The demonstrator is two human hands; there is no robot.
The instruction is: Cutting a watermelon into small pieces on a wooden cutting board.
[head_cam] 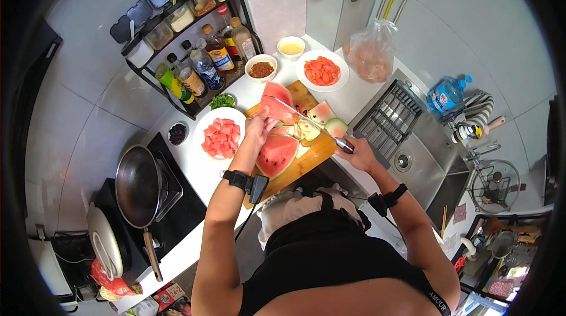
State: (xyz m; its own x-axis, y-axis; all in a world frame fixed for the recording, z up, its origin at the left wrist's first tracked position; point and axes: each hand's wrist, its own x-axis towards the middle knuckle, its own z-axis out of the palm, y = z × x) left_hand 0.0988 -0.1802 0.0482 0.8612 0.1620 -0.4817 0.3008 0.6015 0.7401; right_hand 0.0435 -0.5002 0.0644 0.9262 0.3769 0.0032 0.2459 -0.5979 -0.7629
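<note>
My left hand (260, 126) holds a peeled piece of watermelon (277, 99) over the far part of a wooden cutting board (323, 153). In my right hand (359, 153) is the handle of a kitchen knife (309, 120), its blade reaching across the watermelon piece. A large watermelon wedge (277, 154), rind side towards me, lies on the board near my left wrist. Several rind pieces (321, 113) are scattered between the hands. Left of the board, a white plate (200, 128) carries cubed watermelon (221, 139).
A plate of cut tomato (321, 71), bowls of brown paste (261, 69) and yellow liquid (291, 48), and chopped greens (222, 102) surround the board. A spice rack (194, 112) stands behind. A frying pan (139, 185) sits on the left hob; the steel sink (422, 170) is right.
</note>
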